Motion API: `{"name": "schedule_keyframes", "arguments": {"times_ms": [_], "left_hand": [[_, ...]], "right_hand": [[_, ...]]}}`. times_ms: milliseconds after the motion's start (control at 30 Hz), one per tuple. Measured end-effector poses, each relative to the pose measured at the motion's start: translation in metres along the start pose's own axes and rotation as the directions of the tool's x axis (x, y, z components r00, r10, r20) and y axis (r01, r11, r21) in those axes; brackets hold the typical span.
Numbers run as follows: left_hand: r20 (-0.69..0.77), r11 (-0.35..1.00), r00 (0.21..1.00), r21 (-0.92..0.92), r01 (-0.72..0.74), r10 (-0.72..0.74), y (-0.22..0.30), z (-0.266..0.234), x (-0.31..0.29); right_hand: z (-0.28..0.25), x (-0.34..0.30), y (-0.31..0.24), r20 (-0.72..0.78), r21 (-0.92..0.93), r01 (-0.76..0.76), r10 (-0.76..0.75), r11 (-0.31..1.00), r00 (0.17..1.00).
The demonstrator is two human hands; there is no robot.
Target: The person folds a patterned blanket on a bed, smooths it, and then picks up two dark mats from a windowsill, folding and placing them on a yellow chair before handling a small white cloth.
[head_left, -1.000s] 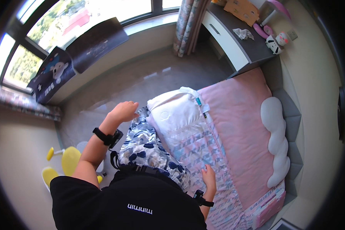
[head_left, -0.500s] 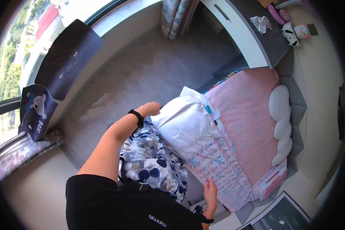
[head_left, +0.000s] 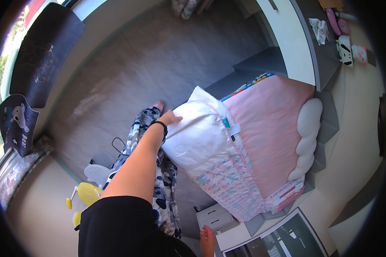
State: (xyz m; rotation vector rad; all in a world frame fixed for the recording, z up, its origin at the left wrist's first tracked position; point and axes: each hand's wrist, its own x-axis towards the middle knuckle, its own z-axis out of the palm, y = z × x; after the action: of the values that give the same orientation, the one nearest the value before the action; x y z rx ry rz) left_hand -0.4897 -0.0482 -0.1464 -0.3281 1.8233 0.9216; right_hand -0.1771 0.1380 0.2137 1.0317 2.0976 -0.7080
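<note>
Head view: the folded quilt (head_left: 201,132) is laid along the near side of the pink sheet (head_left: 266,120); its white edge is met by the left hand (head_left: 170,118), though whether cloth is pinched cannot be told. The right hand (head_left: 207,240) is held apart, fingers loosely curled. Edge handling seems to be in hand; a firm hold is called for. Space is narrowed by the drawer unit (head_left: 214,219); the cloud-shaped cushion (head_left: 306,137) is well clear.

The pink bed (head_left: 268,122) bears a folded quilt (head_left: 221,171), part white, part patterned, along its near side, and a lumpy white cushion (head_left: 309,122) along its far edge. The grey worktop (head_left: 325,68) carries a crumpled tissue (head_left: 320,31) and, seemingly, a dog figure (head_left: 345,50) near the dark rim.
</note>
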Motion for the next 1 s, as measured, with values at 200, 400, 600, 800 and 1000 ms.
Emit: {"name": "schedule_keyframes", "arguments": {"times_ms": [200,400,600,800,1000], "left_hand": [[0.108,0.971,0.994,-0.234,0.057,-0.032,0.013,-0.007,-0.014],[0.161,0.864,0.958,-0.486,-0.133,0.239,0.007,-0.013,-0.023],[0.266,0.832,0.930,-0.550,-0.070,0.253,0.046,-0.025,-0.073],[0.297,0.809,0.761,-0.337,-0.482,0.577,0.071,-0.015,-0.113],[0.176,0.605,0.589,-0.048,-0.795,0.789,0.074,-0.007,-0.149]], "right_hand": [[0.001,0.002,-0.011,-0.042,0.067,0.038,-0.036,0.997,0.998],[0.001,0.018,-0.035,-0.033,0.015,0.086,-0.086,0.996,0.996],[-0.002,0.042,-0.047,-0.018,-0.091,0.220,-0.222,0.971,0.975],[-0.007,0.084,-0.099,0.009,-0.249,0.521,-0.536,0.816,0.844],[0.008,0.147,-0.173,-0.249,-0.281,0.733,-0.785,0.619,0.568]]}}
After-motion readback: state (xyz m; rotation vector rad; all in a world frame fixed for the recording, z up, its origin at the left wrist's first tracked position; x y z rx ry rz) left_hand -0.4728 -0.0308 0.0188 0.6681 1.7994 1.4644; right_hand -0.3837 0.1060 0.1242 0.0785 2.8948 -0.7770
